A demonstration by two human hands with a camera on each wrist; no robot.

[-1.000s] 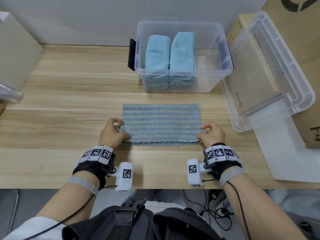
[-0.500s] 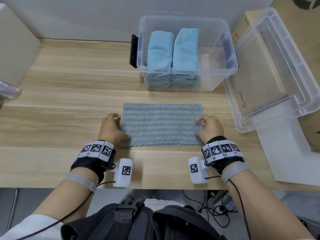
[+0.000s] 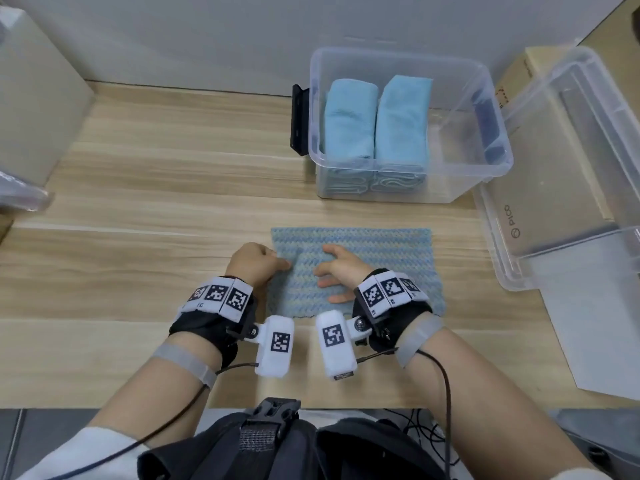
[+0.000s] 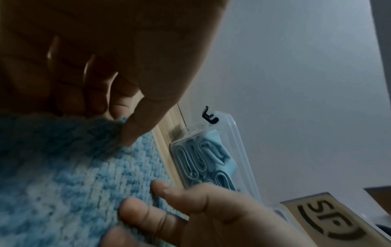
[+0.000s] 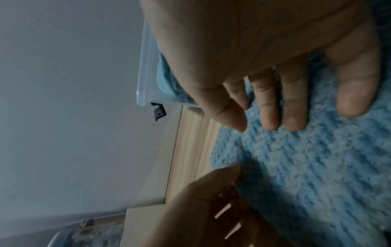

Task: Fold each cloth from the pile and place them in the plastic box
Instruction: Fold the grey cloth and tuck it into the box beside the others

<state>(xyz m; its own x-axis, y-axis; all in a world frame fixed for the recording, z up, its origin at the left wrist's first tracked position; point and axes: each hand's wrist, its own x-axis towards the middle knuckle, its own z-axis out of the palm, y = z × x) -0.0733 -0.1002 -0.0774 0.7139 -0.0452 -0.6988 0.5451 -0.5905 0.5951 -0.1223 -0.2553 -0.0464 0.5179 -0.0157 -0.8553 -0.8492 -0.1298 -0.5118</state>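
A blue knitted cloth [image 3: 381, 258] [image 4: 84, 175] [image 5: 306, 167] lies flat on the wooden table, in front of the clear plastic box [image 3: 498, 168] [image 4: 239, 150]. Two folded light-blue cloths [image 3: 349, 119] [image 3: 403, 119] stand side by side in the box's left half. My left hand [image 3: 277, 261] [image 4: 125, 120] pinches the cloth's left edge, thumb on top and fingers curled beneath. My right hand [image 3: 332, 268] [image 5: 285, 120] lies on the cloth just right of the left hand, fingers straight and spread, pressing down.
The box's clear lid [image 3: 571, 150] leans against a cardboard box [image 3: 512, 74] at the right. A white sheet [image 3: 595, 323] lies below it. A white box [image 3: 31, 109] and a plastic item [image 3: 20, 195] sit at the far left.
My right hand left the cloth's right edge and moved left across it, and now lies flat close to the left hand. The left hand stayed at the left edge.
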